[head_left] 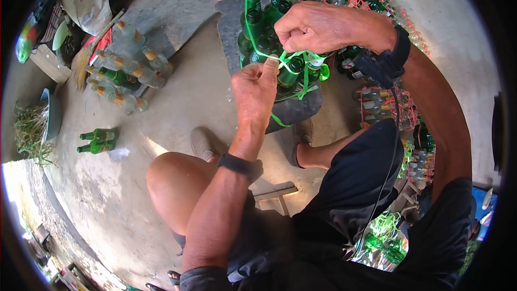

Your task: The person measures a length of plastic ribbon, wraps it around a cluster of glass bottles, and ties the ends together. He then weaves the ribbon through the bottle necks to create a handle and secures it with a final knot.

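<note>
Several green bottles (257, 24) stand upright in a cluster on a dark slab (229, 27) in front of me. Bright green plastic strap (249, 29) runs around and across their necks. At the near side of the cluster my left hand (257, 89) pinches the strap between thumb and finger. My right hand (309, 28) is closed just above and to the right, over the bottles, with its fingers curled at the strap. Loose strap ends hang down beside the near bottles. The fingertips of my right hand are partly hidden.
Clear and green bottles (121, 70) lie in a group on the floor at left, with two green bottles (98, 141) nearer. Red-strapped bottle bundles (379, 108) lie at right. A broom (83, 64) leans at upper left. Green strap and bottles (385, 242) lie at lower right.
</note>
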{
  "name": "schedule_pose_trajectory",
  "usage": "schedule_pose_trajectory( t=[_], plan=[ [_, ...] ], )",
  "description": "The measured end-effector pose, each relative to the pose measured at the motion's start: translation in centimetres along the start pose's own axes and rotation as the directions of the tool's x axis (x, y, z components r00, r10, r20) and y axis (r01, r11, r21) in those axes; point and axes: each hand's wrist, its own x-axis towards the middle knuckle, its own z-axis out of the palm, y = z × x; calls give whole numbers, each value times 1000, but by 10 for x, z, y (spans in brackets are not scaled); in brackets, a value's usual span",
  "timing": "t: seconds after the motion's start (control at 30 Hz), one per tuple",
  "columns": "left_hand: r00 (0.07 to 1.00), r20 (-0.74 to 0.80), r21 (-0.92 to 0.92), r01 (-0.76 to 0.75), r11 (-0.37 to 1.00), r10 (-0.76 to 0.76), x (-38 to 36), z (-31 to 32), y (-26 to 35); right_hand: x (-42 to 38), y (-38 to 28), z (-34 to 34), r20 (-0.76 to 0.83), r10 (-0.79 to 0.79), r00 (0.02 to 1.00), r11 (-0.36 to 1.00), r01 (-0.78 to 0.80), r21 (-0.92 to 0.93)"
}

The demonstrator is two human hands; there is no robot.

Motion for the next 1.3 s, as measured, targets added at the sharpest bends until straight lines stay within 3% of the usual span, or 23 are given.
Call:
schedule_pose_trajectory(
  t=[0.17,0.23,0.57,0.63,0.73,0.87,0.97,1.03,1.13,1.3],
  plan=[
    [1000,0,30,18,999,-18,-1,-1,5,8,-3,1,-40,-1,999,992,-5,-129],
    [999,0,7,38,999,-38,-2,-1,5,11,-2,-3,-17,-28,999,938,21,-347],
    [999,-9,59,48,997,-48,-4,-4,9,4,-7,-13,9,22,1000,933,-18,-358],
    [1000,0,46,29,999,-29,-3,-4,7,3,-2,-15,75,87,993,971,-68,-229],
    [1000,-3,14,19,1000,-19,-4,-3,7,2,-1,-21,70,62,996,993,-55,-103],
    [994,4,-21,105,994,-105,-6,-3,16,1,0,-21,61,82,995,993,-76,-94],
    [996,23,-51,86,995,-85,-6,-1,16,0,6,-16,-11,21,1000,989,-22,-144],
    [995,43,-63,91,994,-89,-7,0,18,0,7,-15,-65,-8,998,951,-12,-308],
    [994,74,-105,87,991,-80,-5,2,14,-1,7,-15,-100,34,994,911,-72,-407],
    [992,106,-105,79,991,-68,-5,5,14,-3,14,-15,-142,5,990,895,-68,-441]
  ],
)
